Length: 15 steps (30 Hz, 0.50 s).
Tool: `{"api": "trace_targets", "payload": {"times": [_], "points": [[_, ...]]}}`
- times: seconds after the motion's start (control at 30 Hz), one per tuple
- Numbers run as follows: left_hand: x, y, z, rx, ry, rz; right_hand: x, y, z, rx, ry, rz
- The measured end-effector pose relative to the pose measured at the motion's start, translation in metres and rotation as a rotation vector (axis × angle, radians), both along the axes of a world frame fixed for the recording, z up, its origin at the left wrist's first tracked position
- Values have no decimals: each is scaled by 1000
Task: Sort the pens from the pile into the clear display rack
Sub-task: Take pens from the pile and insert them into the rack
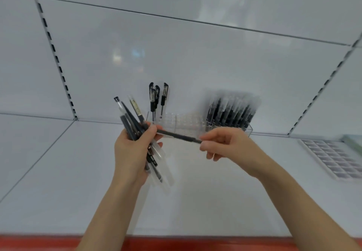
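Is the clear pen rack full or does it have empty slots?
Partly filled. The rack holds a few pens at left, many pens at right; middle slots look empty.

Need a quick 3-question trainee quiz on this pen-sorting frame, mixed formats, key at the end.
1. True or false: the right hand pinches one end of a single dark pen.
2. Which hand holds the bundle of pens? A) left B) right C) neither
3. Fill in: the rack has a few capped pens standing at its left end and a dense group of pens at its ___ end.

Key: 1 true; 2 A, the left hand; 3 right.
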<state>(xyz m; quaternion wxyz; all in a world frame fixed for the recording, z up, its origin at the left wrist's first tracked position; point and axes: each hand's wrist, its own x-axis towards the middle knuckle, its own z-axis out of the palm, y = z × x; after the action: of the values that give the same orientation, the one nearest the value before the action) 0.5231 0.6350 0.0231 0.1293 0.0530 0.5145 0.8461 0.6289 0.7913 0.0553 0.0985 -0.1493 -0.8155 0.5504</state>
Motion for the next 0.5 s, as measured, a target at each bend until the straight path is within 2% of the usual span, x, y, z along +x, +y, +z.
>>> {"api": "trace_targets", "payload": {"times": [0.1,0.2,0.27,0.37,0.5], "points": [[9,12,-1,-6,-23,-79,-1,15,2,-278,256,-202],[16,18,-2,-1,-57,-150,-5,33,14,-319,448,-363],[16,18,-2,-3,-84,-161,-6,48,27,-117,487,-455],[16,15,-3,-12,-95,-170,-13,68,42,261,447,-511],[15,12,-3,9,-113,-164,-25,71,51,515,336,-454]]}}
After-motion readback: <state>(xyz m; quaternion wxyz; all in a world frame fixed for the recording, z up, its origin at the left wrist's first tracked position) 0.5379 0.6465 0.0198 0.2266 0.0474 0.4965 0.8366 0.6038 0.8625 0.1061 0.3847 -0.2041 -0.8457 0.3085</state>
